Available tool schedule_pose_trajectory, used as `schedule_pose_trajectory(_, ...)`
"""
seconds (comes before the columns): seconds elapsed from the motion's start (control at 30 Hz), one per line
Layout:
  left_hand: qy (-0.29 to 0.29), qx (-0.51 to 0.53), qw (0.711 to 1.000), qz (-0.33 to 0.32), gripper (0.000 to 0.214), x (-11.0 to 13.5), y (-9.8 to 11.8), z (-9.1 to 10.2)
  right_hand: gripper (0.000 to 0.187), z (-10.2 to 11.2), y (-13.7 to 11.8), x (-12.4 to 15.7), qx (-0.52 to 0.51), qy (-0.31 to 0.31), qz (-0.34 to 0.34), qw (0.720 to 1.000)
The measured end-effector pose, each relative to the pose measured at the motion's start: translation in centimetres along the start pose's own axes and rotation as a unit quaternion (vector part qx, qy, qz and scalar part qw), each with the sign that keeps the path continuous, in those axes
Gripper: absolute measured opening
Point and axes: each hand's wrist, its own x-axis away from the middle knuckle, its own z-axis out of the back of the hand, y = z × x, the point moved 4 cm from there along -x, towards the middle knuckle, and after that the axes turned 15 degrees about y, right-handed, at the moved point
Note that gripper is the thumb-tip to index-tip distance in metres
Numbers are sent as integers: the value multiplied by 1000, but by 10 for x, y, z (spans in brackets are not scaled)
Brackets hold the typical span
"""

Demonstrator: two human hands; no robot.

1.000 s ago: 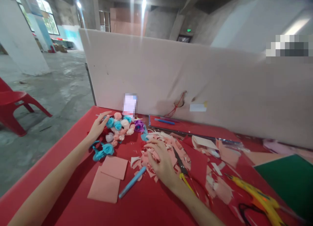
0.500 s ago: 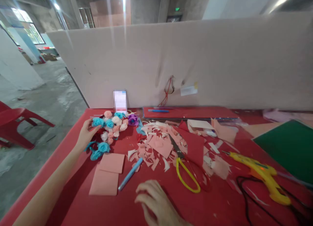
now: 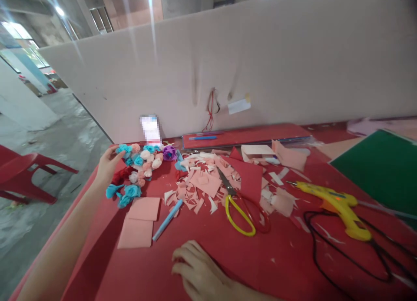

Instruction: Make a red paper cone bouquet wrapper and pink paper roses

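My left hand (image 3: 109, 164) is at the far left of the table, thumb and fingers closed round a blue paper flower (image 3: 124, 150). That flower sits at the left edge of a cluster of paper flowers in pink (image 3: 147, 166), white, dark red (image 3: 122, 174) and blue (image 3: 132, 191). A purple flower (image 3: 169, 153) lies at the cluster's right end. Near the front of the table, my right hand (image 3: 198, 268) rests with its fingers curled in and no object showing in them. Before it lie a blue pen (image 3: 167, 220) and two folded pink paper pieces (image 3: 137, 232).
Pink paper scraps (image 3: 202, 183) are heaped mid-table, with yellow-and-red-handled scissors (image 3: 239, 218) on them. To the right lie a yellow hot glue gun (image 3: 339, 205), its black cord and a green board (image 3: 381, 170). A phone (image 3: 150, 129) leans on the white partition (image 3: 276, 66).
My left hand has moved slightly away from me with the blue flower. The fingers of my right hand have curled in more. The view has tilted and shifted.
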Motion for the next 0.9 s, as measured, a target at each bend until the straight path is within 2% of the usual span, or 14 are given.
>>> schedule_pose_trajectory(0.13, -5, 3, 1000, -12, 39, 2, -4, -3, 26, -2, 0, 2, -12, -6, -9, 1000)
schedule_pose_trajectory(0.4, 22, -47, 998, -37, 27, 9, 6, 3, 26, -1, 0, -1, -23, -9, -8, 1000)
schedule_pose_trajectory(0.73, 34, -67, 997, -29, 28, 2, -10, 1, 26, 0, -1, 2, -29, -14, -14, 999)
schedule_pose_trajectory(0.83, 77, -58, 994, -50, 30, 9, 5, 4, 27, -2, 0, 2, -21, -23, -26, 999)
schedule_pose_trajectory(0.9, 100, -39, 991, -78, 30, 27, 29, 11, 26, -3, 1, 2, -17, -29, -22, 999)
